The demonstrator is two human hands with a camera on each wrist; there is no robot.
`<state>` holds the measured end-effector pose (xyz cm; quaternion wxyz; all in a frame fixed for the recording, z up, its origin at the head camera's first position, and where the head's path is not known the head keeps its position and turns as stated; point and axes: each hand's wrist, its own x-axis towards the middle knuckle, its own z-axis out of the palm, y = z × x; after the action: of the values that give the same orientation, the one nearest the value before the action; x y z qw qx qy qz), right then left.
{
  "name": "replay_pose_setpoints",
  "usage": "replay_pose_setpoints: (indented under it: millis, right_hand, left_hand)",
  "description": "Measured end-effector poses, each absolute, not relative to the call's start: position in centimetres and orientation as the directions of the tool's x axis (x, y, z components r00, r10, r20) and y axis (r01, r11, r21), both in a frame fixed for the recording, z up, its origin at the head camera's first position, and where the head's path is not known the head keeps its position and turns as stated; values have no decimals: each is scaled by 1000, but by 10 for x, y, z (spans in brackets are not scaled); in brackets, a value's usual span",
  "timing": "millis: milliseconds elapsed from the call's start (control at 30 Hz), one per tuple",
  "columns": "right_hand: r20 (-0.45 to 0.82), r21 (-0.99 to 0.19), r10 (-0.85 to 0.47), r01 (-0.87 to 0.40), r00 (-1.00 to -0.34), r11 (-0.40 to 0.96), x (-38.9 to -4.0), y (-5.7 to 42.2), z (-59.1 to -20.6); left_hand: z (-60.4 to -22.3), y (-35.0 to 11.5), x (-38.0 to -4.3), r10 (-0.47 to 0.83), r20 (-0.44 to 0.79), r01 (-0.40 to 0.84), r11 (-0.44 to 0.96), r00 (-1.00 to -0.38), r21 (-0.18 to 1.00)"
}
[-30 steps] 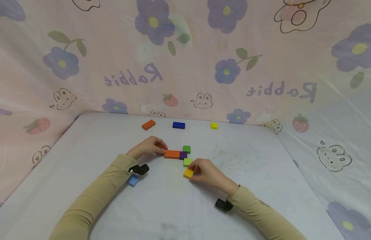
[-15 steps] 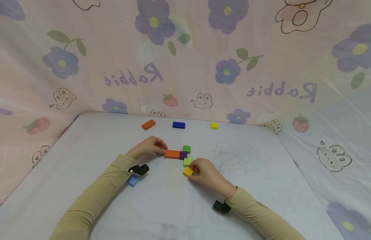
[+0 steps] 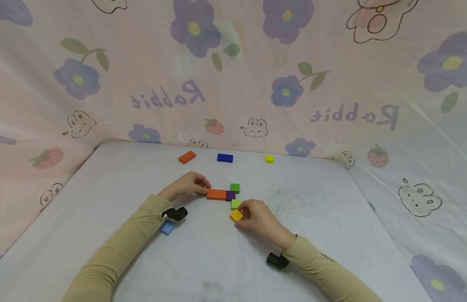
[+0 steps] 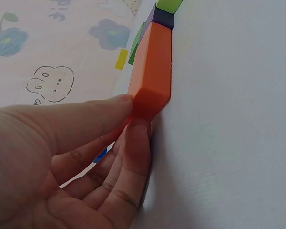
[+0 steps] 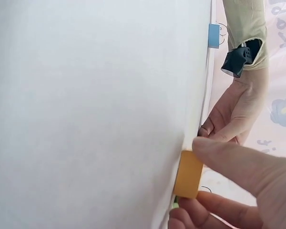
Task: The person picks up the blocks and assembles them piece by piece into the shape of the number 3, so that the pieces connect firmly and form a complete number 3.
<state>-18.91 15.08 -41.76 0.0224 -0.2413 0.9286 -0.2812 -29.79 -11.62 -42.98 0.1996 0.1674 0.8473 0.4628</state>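
Note:
My left hand (image 3: 188,184) holds the near end of a long orange block (image 3: 216,194) with thumb and fingertips; in the left wrist view its thumb lies on the block's (image 4: 152,67) corner. A purple block (image 3: 230,196) touches the orange one's right end. A green block (image 3: 235,188) sits behind the purple block and a light green block (image 3: 236,204) in front of it. My right hand (image 3: 260,218) pinches a yellow-orange block (image 3: 236,215) between thumb and fingers, just in front of the light green one. In the right wrist view this block (image 5: 188,174) appears turned at an angle.
At the back of the white table (image 3: 312,218) lie an orange-red block (image 3: 187,157), a dark blue block (image 3: 225,158) and a small yellow block (image 3: 269,159). A light blue block (image 3: 167,227) lies beside the left forearm. Patterned cloth (image 3: 233,84) hangs behind and at the sides.
My right hand and the yellow-orange block have shifted slightly left and a little away from me, with the block turned slightly. The left hand and the other blocks stay put.

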Motion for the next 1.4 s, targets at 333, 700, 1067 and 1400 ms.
replay_pose_setpoints:
  millis: [333, 700, 1067, 1400]
  right_hand:
    - [94, -571, -491, -451, -866, 686, -190, 162, -419]
    - [96, -586, -495, -451, -863, 673, -190, 162, -417]
    - [97, -582, -499, -456, -861, 673, -195, 162, -418]
    - [96, -583, -504, -459, -858, 670, -195, 163, -419]
  left_hand:
    - [-432, -116, -300, 471, -185, 98, 513, -863, 853]
    - [-432, -116, -299, 468, -188, 97, 521, -863, 848]
    - [-433, -116, -301, 465, -190, 92, 519, -865, 850]
    - [-432, -115, -299, 469, -184, 103, 521, -864, 847]
